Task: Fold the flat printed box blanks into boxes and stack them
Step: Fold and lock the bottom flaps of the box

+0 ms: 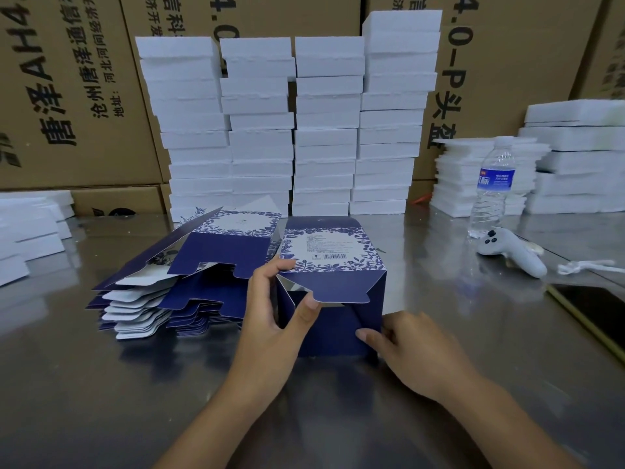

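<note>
Hands are working the open near end of the blue printed box (333, 252), lying on the steel table (473, 333) just beside the pile of flat blanks (189, 275): left hand (270, 309) is pinching its left wall, keeping it square, while right hand (416, 350) is gripping the side flap (370, 316) (likely tucking it inward first).

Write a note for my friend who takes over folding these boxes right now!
Left hand: grips the box at its near left edge.
Right hand: holds its lower right corner.
The box rests on the table, opened up, with the near flap not yet tucked.
The blanks are piled to its left.
Done: this box is opened into shape.
Left: close the flaps, stack it, fold the rest.
</note>
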The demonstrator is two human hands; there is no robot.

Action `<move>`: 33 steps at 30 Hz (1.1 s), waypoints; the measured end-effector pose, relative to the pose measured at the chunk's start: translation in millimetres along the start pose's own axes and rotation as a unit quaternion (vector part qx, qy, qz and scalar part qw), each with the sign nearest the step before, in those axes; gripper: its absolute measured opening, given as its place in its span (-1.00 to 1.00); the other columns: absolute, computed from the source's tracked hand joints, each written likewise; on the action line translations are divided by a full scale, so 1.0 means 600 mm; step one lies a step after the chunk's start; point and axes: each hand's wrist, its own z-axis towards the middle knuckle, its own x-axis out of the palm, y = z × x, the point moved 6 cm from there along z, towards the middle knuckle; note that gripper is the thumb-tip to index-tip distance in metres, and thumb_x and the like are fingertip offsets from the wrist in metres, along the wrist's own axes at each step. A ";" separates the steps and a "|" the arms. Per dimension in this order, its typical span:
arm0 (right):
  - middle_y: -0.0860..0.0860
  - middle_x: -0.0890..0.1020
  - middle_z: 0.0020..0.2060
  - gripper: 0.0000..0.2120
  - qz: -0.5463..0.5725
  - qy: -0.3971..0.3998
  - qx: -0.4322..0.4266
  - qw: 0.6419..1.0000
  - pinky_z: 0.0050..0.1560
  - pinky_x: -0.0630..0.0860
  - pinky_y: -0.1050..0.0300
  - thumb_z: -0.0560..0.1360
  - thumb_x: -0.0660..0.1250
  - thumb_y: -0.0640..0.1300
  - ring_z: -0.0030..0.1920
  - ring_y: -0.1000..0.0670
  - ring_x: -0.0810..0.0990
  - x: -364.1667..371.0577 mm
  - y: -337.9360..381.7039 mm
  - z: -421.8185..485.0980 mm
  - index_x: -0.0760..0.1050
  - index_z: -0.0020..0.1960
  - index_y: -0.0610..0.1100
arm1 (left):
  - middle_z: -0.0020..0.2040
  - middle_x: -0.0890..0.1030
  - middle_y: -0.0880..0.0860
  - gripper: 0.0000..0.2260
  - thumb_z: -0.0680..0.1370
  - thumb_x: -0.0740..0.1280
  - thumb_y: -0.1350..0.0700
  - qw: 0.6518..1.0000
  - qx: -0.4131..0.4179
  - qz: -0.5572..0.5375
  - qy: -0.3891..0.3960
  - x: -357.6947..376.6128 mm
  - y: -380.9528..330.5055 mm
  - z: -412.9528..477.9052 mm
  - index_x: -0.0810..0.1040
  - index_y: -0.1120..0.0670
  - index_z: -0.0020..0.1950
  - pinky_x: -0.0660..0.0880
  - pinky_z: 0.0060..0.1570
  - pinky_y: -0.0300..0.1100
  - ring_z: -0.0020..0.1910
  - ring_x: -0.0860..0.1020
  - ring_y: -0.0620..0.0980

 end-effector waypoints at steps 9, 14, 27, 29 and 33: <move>0.01 0.61 -0.28 -0.60 0.018 0.012 -0.022 1.000 -0.22 0.43 0.10 0.54 0.18 0.19 -0.21 -0.05 0.55 0.005 0.007 0.000 0.45 -0.20 -0.14 | 0.25 0.46 -0.13 -0.46 0.29 0.32 -0.41 1.000 0.009 -0.022 -0.014 -0.003 0.000 0.004 0.35 -0.22 0.18 0.38 -0.05 -0.52 0.20 0.45 -0.23; 0.07 0.42 -0.39 -0.61 0.013 0.059 -0.037 0.998 -0.27 0.32 0.10 0.52 0.21 0.19 -0.28 -0.03 0.42 0.010 0.012 -0.005 0.31 -0.31 -0.06 | 0.12 0.47 -0.37 -0.30 0.18 0.18 -0.60 0.999 0.016 -0.017 -0.035 -0.010 -0.002 0.008 0.34 -0.24 0.18 0.32 -0.09 -0.59 0.07 0.44 -0.45; 0.07 0.30 -0.47 -0.52 -0.067 -0.028 -0.057 0.996 -0.33 0.20 0.06 0.56 0.10 0.23 -0.31 -0.05 0.33 -0.010 0.024 -0.006 0.20 -0.40 -0.04 | -0.02 0.52 -0.27 -0.60 0.33 0.17 -0.43 0.996 -0.019 -0.045 -0.071 -0.022 0.007 0.015 0.40 -0.32 0.09 0.45 0.06 -0.11 0.03 0.50 -0.12; 0.05 0.31 -0.50 -0.51 -0.035 -0.015 -0.063 0.997 -0.40 0.23 0.12 0.55 0.15 0.23 -0.40 0.02 0.31 -0.005 0.021 -0.006 0.22 -0.41 -0.05 | -0.02 0.53 -0.27 -0.55 0.31 0.16 -0.47 0.996 -0.021 -0.047 -0.073 -0.022 0.004 0.014 0.39 -0.31 0.10 0.44 -0.05 -0.20 -0.01 0.50 -0.13; 0.08 0.40 -0.46 -0.58 0.009 0.028 -0.080 0.996 -0.41 0.23 0.24 0.52 0.23 0.20 -0.41 0.11 0.34 0.008 0.019 -0.007 0.30 -0.37 -0.04 | 0.12 0.54 -0.06 -0.54 0.33 0.12 -0.40 0.995 -0.026 -0.051 -0.083 -0.028 0.002 0.014 0.40 -0.25 0.14 0.39 -0.08 -0.17 0.03 0.50 -0.02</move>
